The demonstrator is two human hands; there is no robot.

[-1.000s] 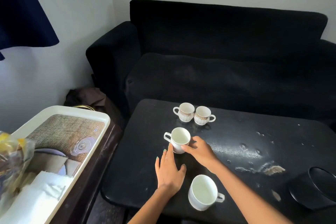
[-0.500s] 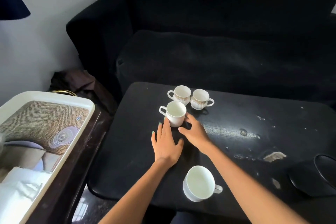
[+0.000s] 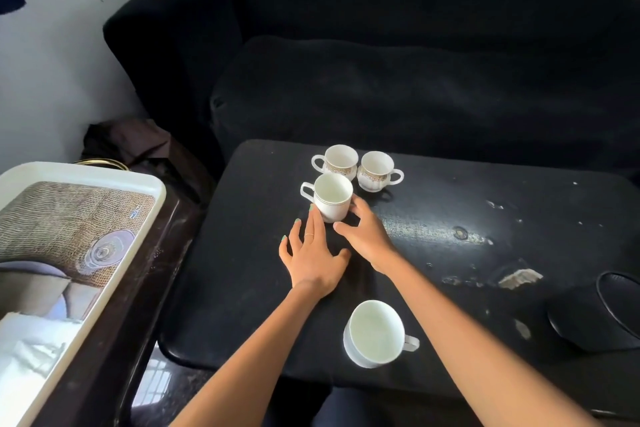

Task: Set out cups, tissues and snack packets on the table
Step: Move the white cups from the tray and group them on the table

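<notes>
Plain white cup [image 3: 330, 197] with a thin gold line near the rim sits upright on the black table [image 3: 433, 253], handle pointing left, just in front of two patterned cups [image 3: 358, 166]. Left hand [image 3: 313, 253] lies flat, fingertips touching it; right hand [image 3: 363, 229] cups its side with relaxed fingers.
</notes>
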